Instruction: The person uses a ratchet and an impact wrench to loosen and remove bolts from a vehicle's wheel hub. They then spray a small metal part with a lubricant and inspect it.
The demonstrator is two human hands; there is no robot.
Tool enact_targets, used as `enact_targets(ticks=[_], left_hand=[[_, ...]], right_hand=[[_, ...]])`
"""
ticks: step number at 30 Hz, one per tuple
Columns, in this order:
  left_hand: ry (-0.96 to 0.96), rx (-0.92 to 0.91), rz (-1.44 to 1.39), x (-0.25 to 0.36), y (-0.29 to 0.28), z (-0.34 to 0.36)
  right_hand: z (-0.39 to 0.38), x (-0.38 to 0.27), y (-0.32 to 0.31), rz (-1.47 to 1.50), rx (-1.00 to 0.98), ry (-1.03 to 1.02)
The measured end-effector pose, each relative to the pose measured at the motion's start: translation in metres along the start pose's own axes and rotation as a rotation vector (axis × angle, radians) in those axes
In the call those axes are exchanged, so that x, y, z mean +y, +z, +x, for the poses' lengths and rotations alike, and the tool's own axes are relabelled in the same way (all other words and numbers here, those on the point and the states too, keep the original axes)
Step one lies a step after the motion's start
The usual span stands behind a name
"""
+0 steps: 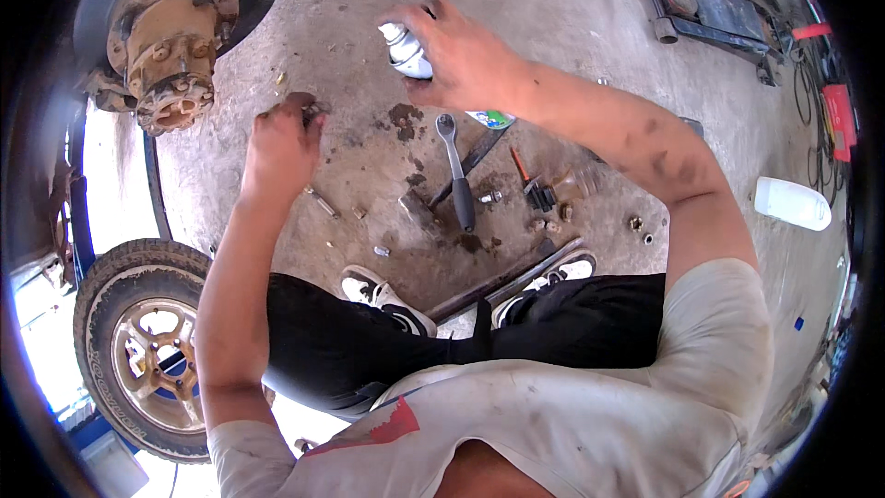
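My right hand is wrapped round a white spray can, its nozzle end pointing up and left toward my other hand. My left hand is closed, its fingertips pinched on a small metal part whose exact kind is too small to tell. Between and below the hands, a ratchet wrench with a dark grip lies on the concrete across a dark flat bar. A hammer-like head rests beside it. An orange-shafted screwdriver lies farther right.
A wheel hub stands at the upper left, above a loose wheel. Sockets and nuts are scattered on the floor. A long metal bar lies between my shoes. A floor jack and a white bottle are at right.
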State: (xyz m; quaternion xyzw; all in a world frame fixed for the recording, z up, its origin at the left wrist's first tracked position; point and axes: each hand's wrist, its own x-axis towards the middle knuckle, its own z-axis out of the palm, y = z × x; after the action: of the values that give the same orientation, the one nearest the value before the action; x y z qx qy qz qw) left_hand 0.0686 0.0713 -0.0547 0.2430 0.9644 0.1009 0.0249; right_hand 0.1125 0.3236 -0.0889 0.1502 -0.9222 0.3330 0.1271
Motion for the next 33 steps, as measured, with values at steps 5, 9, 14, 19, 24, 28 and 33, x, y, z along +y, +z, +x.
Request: enact_targets(ticks=[5,9,14,19,24,28,33], left_hand=[[-0.093,-0.066,-0.022,-0.007,-0.002,0.001],[-0.246,-0.173,-0.594,-0.006,-0.014,-0.001],[-0.279,-0.392,-1.454,0.005,-0.041,-0.005],[-0.108,-0.438,-1.754,0.007,-0.049,-0.013],[0.054,-0.493,-1.869,0.005,-0.054,-0.019],[0.110,-0.504,-1.900,0.004,-0.054,-0.020],[0.096,-0.495,-1.903,0.003,-0.055,-0.019]], right_hand=[[0.000,0.010,0.007,-0.006,-0.040,-0.006],[-0.001,0.010,0.005,0.030,-0.070,0.057],[0.003,0.010,-0.002,0.019,-0.064,0.005],[0.012,-0.004,-0.009,0.063,-0.076,0.047],[0.014,-0.008,-0.002,0.046,-0.035,-0.019],[0.012,-0.013,-0.003,0.043,-0.066,0.005],[0.011,-0.017,-0.006,0.058,-0.123,0.101]])
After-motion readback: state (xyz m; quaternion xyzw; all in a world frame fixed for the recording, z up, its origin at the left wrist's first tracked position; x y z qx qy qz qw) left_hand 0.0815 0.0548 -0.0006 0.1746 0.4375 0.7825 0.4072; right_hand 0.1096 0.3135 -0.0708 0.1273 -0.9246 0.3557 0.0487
